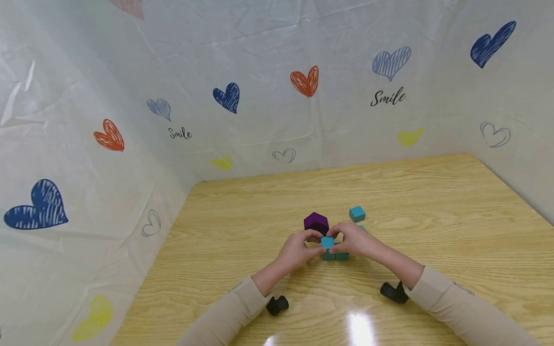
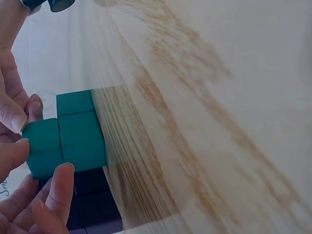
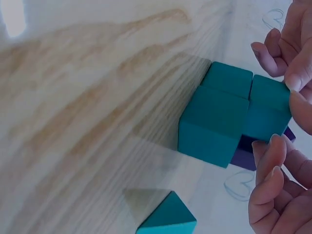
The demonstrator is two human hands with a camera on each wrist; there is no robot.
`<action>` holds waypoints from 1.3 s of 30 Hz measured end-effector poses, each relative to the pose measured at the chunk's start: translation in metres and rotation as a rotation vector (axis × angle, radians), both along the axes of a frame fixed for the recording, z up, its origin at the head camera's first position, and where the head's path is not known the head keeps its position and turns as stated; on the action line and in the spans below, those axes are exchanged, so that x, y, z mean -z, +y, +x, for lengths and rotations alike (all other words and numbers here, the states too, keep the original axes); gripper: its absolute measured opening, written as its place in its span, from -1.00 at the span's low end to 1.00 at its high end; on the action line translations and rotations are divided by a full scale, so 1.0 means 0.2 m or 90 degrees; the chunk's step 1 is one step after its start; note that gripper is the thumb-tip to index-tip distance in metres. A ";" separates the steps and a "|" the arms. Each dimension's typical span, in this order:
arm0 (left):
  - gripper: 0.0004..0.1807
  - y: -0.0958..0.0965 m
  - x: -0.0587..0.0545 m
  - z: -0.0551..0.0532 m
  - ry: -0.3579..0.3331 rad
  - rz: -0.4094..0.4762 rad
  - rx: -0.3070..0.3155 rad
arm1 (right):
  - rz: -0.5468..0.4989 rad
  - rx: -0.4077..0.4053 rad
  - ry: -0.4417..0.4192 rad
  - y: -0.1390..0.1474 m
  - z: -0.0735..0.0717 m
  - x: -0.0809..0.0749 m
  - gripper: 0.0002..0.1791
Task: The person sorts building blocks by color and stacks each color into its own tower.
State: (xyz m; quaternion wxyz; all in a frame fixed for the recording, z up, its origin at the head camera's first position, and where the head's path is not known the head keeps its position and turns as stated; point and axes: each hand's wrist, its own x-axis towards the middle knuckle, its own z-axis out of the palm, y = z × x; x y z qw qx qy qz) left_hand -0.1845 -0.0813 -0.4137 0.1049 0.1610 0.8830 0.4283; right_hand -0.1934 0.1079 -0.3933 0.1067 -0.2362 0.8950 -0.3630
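A teal cube point(image 1: 327, 242) sits on top of two teal blocks point(image 1: 335, 256) that stand side by side on the table. My left hand point(image 1: 296, 250) pinches this upper cube from the left with thumb and forefinger. From the other side, my right hand point(image 1: 352, 239) pinches the same cube at its edge. In the left wrist view, fingertips of both hands touch the upper cube point(image 2: 44, 146). Directly behind the stack is a dark purple block shape point(image 1: 316, 221), its lower part hidden by the cube and fingers.
Behind the right hand lies a loose teal block point(image 1: 357, 213); another is mostly covered by that hand. A teal triangular block point(image 3: 168, 217) lies near the stack in the right wrist view. White sheeting point(image 1: 259, 129) with printed hearts borders the wooden table point(image 1: 233, 216).
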 end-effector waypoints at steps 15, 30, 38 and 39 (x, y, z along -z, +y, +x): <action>-0.68 0.00 0.00 -0.01 -0.031 -0.006 -0.015 | -0.032 0.072 0.088 0.32 -0.25 -0.10 -0.56; -0.67 0.00 -0.01 0.00 -0.038 0.000 -0.013 | 0.003 -0.038 -0.007 0.44 -0.45 0.11 -0.51; -0.68 0.00 0.00 0.00 -0.034 0.007 -0.017 | 0.017 -0.034 -0.039 0.44 -0.50 0.15 -0.56; -0.68 0.00 0.00 0.00 -0.034 0.008 -0.017 | 0.014 -0.036 -0.045 0.45 -0.50 0.15 -0.56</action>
